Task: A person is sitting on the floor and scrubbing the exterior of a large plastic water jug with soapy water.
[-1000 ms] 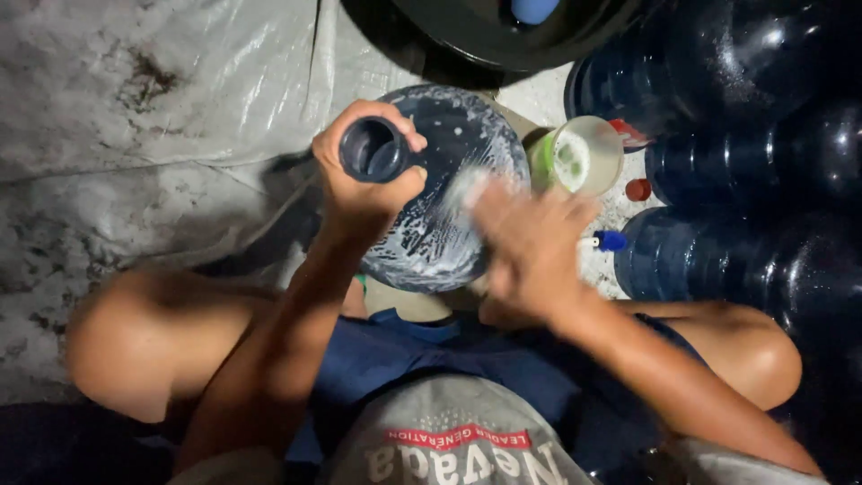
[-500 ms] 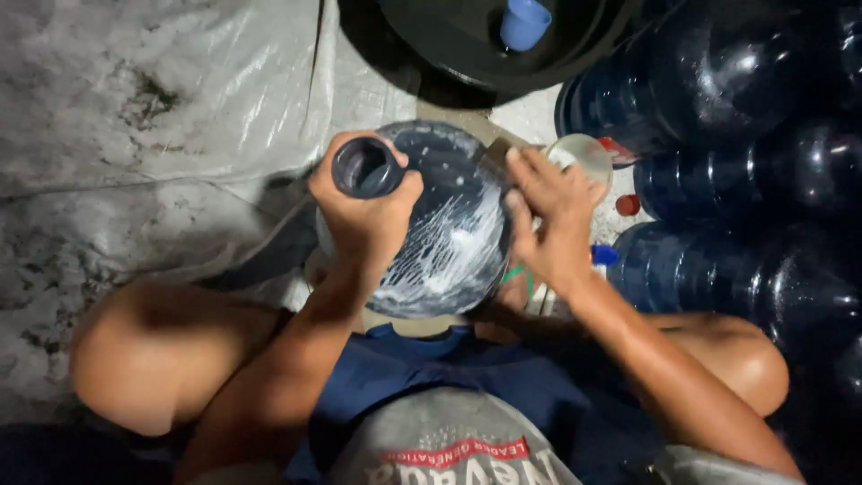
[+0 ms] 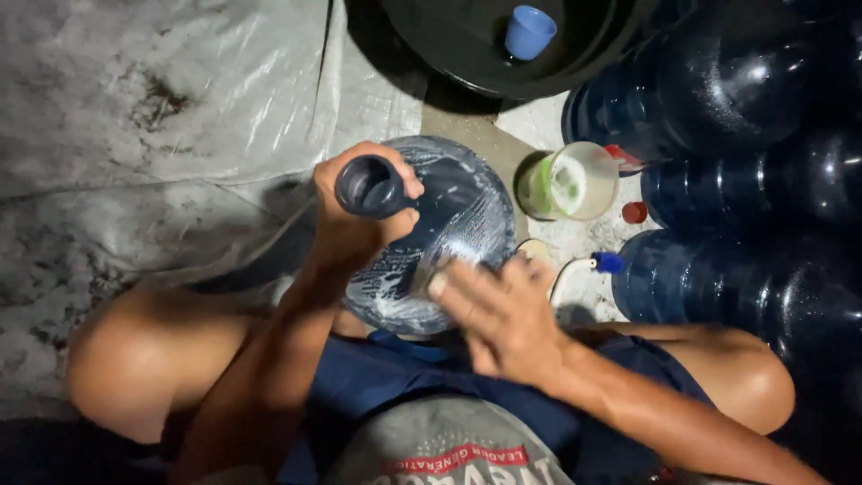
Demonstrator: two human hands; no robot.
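The large blue water jug stands upright between the person's bare knees and serves as the reference point for every position below. Its shoulder carries streaks of white soap foam.

The left hand is wrapped around the jug's neck, fingers closed firmly just under the open mouth. The right hand lies flat against the near right side of the jug, fingers spread and pressed onto the foamy surface. A pale edge shows under its fingertips (possibly a sponge or cloth, but motion blur hides it), so it cannot be told whether this hand grips anything.

Just right of the jug, a clear plastic cup with green and white contents stands on the floor. Right of that cup lies 1 small red cap. Nearer the person, to the lower right of the jug, lies a white pump nozzle with a blue tip.

Beyond the jug sits a black tub holding 1 blue cup. To the far right, several dark blue water jugs are stacked together. Left of the jug, a grey tarpaulin covers the ground.
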